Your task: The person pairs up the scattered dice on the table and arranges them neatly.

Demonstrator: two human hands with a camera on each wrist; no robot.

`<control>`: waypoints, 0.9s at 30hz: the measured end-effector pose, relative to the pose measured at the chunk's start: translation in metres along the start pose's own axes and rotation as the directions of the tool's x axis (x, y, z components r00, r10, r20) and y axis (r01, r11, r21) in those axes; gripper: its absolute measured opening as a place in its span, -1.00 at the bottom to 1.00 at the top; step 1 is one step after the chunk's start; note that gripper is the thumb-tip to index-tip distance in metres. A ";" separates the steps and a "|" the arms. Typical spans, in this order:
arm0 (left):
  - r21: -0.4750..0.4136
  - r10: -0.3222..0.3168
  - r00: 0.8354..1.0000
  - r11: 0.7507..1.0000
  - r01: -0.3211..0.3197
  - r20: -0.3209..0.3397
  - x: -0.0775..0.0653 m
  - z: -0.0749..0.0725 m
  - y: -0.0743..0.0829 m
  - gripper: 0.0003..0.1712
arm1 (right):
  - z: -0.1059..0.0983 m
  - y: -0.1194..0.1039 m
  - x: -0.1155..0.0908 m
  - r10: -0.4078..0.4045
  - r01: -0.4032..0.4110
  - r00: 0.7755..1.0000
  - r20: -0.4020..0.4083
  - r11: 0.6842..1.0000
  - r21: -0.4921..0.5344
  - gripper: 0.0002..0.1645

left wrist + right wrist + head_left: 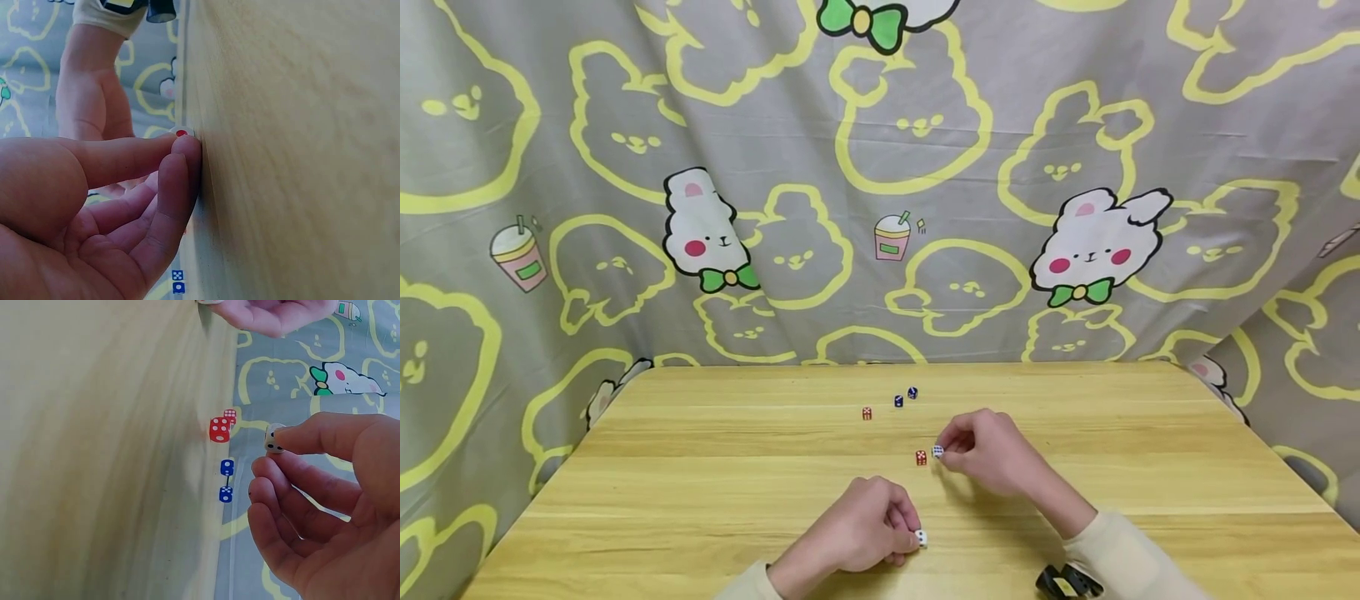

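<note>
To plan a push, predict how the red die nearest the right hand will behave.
The red die probably slides first, since it rests flat on the table. Its cube shape suggests little rolling; its small size suggests it is light.

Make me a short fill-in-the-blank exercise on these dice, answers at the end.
1. The left hand pinches a die coloured ____.
2. The right hand pinches the other held die, close to a ____ one.
3. The farthest die from the person is coloured ____.
4. Besides the two held, ____ dice lie on the table.

Missing words: white; red; blue; four.
</note>
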State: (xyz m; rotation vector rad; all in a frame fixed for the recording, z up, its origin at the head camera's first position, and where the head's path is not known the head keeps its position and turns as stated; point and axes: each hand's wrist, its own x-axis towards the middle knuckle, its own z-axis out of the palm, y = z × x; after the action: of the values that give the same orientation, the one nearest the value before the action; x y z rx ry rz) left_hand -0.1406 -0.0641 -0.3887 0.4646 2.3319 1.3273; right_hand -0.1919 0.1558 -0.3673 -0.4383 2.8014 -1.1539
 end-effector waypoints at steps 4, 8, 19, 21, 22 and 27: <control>-0.001 0.006 1.000 1.000 -0.006 -0.002 0.000 0.001 0.000 -0.77 | 0.002 0.001 -0.006 -0.006 0.006 1.000 0.016 1.000 0.013 -0.90; 0.007 0.006 1.000 1.000 -0.006 -0.004 0.001 0.001 0.000 -0.77 | 0.004 0.003 -0.012 -0.013 0.012 0.999 0.042 0.999 0.034 -0.89; 0.009 -0.010 1.000 1.000 0.010 -0.004 0.000 0.002 0.001 -0.78 | 0.012 0.005 -0.023 -0.065 0.060 0.992 0.113 0.997 0.046 -0.86; 0.009 -0.013 1.000 1.000 0.013 -0.004 0.000 0.001 0.001 -0.78 | 0.013 0.005 -0.025 -0.073 0.067 0.989 0.129 0.996 0.055 -0.86; 0.010 -0.012 1.000 1.000 0.012 -0.004 0.000 0.001 0.001 -0.78 | 0.014 0.005 -0.025 -0.077 0.069 0.988 0.136 0.996 0.059 -0.85; 0.015 0.002 1.000 1.000 -0.002 -0.005 0.000 0.001 0.002 -0.78 | 0.017 0.006 -0.029 -0.087 0.078 0.982 0.166 0.995 0.061 -0.82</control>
State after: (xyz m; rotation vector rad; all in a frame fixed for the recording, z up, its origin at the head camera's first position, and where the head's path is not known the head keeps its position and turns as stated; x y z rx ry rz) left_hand -0.1400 -0.0629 -0.3876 0.4691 2.3480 1.3138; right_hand -0.1619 0.1563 -0.3848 -0.6220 2.6241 -1.1468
